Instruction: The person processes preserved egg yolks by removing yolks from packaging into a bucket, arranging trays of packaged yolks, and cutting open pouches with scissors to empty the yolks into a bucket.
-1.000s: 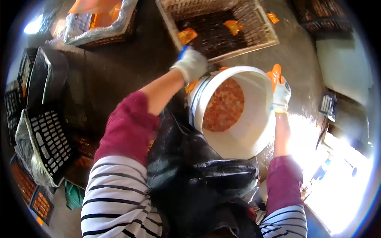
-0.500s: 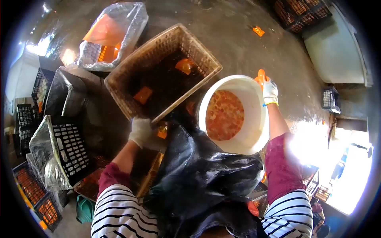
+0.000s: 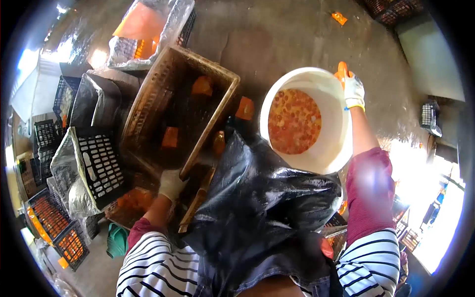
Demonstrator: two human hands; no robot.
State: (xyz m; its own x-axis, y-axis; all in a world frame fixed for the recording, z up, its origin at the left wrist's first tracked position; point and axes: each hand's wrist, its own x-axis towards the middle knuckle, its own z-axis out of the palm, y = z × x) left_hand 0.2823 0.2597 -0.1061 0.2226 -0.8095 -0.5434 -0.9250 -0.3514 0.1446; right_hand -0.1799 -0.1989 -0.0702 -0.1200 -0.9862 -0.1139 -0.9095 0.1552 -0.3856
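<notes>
My left hand [image 3: 171, 184], in a whitish glove, is closed on the near corner of a brown plastic crate [image 3: 210, 126]. Several orange pieces lie in the crate, the clearest being an orange chunk [image 3: 202, 85]. At the far right rim of a white bucket [image 3: 339, 123], my gloved right hand [image 3: 354, 92] is wrapped round an orange handle [image 3: 342, 72]. Whatever that handle belongs to is hidden. Reddish-orange liquid with round floating bits [image 3: 294, 121] partly fills the bucket. Between both arms hangs my black plastic apron [image 3: 257, 198].
To the left stand a foil-lined black crate [image 3: 99, 168] and a silvery lined box [image 3: 185, 15] holding orange material. An orange piece [image 3: 245, 108] lies between crate and bucket. An orange packet [image 3: 339, 18] is on the floor beyond. Bright light enters at right.
The brown crate has shifted left and towards me with my left hand on its corner, opening a gap beside the bucket. My right hand stays at the bucket rim. The view has shifted slightly.
</notes>
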